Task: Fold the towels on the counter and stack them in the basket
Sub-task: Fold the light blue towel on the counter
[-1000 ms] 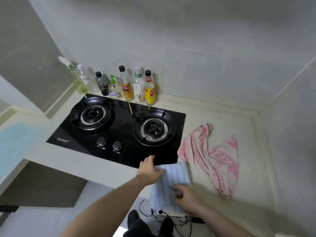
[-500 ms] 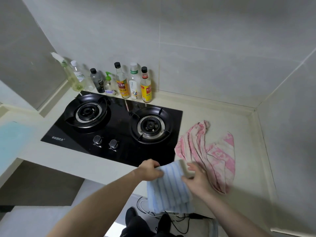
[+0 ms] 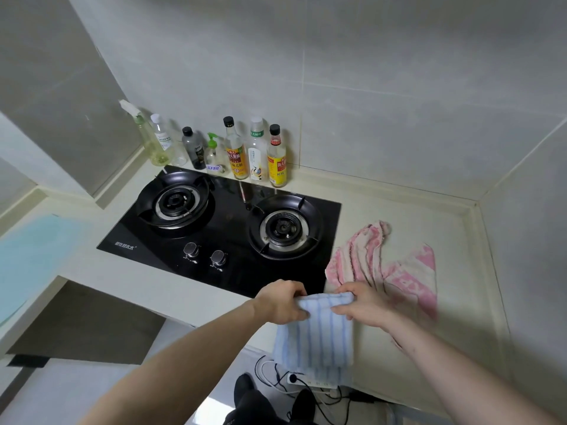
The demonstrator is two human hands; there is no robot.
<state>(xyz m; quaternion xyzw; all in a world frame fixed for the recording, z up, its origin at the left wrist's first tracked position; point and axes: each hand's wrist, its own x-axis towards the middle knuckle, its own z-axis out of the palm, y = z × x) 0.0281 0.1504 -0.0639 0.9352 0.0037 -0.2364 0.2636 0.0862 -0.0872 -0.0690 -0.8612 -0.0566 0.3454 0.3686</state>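
Both hands are gripping the blue striped towel [image 3: 316, 335] at the front edge of the bench [image 3: 408, 348].

The left hand [image 3: 280, 302] and right hand [image 3: 360, 308] are each pinching a top corner, fingers curled over the cloth — the towel is hanging down from them past the bench edge. A crumpled pink towel [image 3: 383, 265] is lying on the bench just behind the right hand, beside the black gas hob [image 3: 221, 222]. Bottles [image 3: 236, 151] are standing along the wall.
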